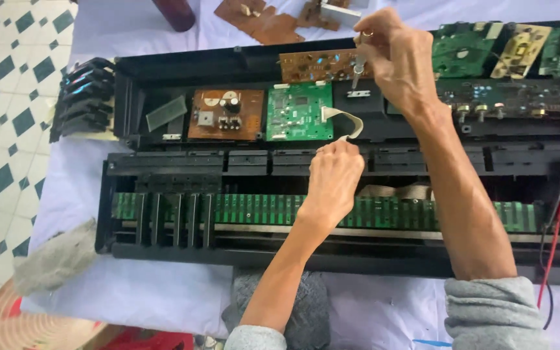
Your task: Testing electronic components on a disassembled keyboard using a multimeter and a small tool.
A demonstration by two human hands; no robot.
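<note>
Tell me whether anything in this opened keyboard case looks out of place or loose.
Yes. The pale ribbon cable curls free beside the green circuit board, one end pinched in the left hand. A stack of detached black keys sits outside the case's left end. The right hand holds a screwdriver upright.

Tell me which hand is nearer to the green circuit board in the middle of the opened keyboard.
Left. The left hand pinches the ribbon cable just beside the green circuit board's lower right corner. The right hand holds a screwdriver farther up and to its right.
</note>
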